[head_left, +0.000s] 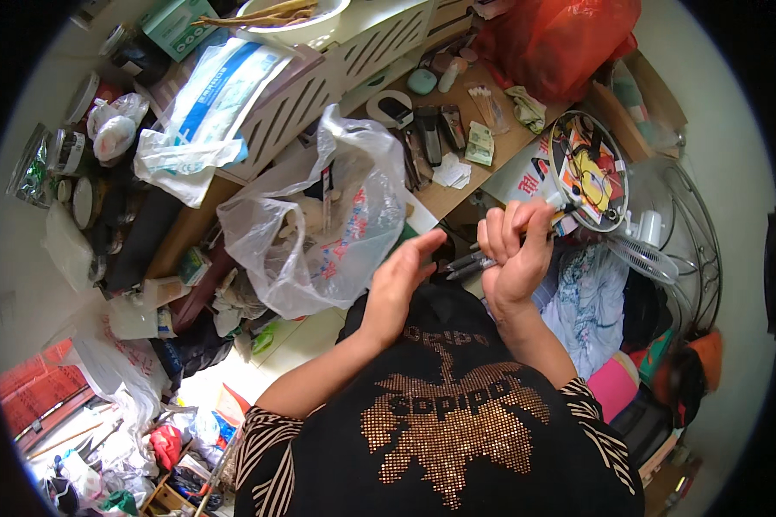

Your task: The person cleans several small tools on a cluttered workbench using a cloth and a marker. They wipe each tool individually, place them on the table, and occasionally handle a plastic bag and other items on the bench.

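My right hand is closed in a fist around several pens. Their dark ends stick out toward my left hand, and other ends show past the fingers on the far side. To the left, my left hand holds nothing, its fingers stretched out and pointing at the right fist, a small gap away. Just beyond and left of it lies a crumpled translucent plastic bag with red print. Inside the bag a slim, dark, pen-like item shows. A white card peeks out behind the left fingertips.
Hair clippers, cotton swabs and folded banknotes lie on the brown tabletop. A red bag stands behind them. To the right are a round basket and a small fan. Jars and packages crowd the left.
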Demonstrator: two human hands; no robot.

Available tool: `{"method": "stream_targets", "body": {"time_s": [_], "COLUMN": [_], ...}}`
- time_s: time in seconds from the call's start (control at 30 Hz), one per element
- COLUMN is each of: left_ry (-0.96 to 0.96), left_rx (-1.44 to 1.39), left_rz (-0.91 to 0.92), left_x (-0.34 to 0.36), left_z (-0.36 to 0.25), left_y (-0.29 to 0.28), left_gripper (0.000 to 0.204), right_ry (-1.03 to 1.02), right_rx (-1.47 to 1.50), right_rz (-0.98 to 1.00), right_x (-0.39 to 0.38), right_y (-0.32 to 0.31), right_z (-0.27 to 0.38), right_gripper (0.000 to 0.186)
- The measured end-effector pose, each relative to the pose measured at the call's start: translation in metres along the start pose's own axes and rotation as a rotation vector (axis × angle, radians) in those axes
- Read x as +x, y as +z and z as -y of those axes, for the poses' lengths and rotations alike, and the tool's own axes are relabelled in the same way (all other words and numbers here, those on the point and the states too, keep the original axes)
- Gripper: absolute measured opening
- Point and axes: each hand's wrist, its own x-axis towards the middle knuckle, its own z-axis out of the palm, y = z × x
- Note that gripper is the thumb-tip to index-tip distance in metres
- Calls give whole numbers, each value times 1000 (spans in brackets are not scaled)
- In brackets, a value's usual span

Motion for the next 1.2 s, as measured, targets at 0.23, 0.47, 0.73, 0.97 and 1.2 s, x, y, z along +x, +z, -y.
{"method": "stream_targets", "body": {"time_s": [0.23,0.47,0.73,0.97,1.2], "left_ry": [-211,-47,48,27,-45], "left_rx": [-712,-819,-750,-803,-795], "left_rz": [38,53,44,116,161], "left_x": [84,133,139,140,138], "left_z": [49,74,89,85,79], "left_y": [67,135,160,160,154], "left_gripper": [74,82,87,83,79], "right_ry": [148,339,680,774,638], "right_rx": [140,208,306,327,230], "right_rz": [253,333,349,240,296], "right_x": [56,116,127,132,129], "right_y": [-44,-113,-146,-149,-147], "right_z": [27,52,45,51,59], "right_gripper": [36,32,33,28,21]}}
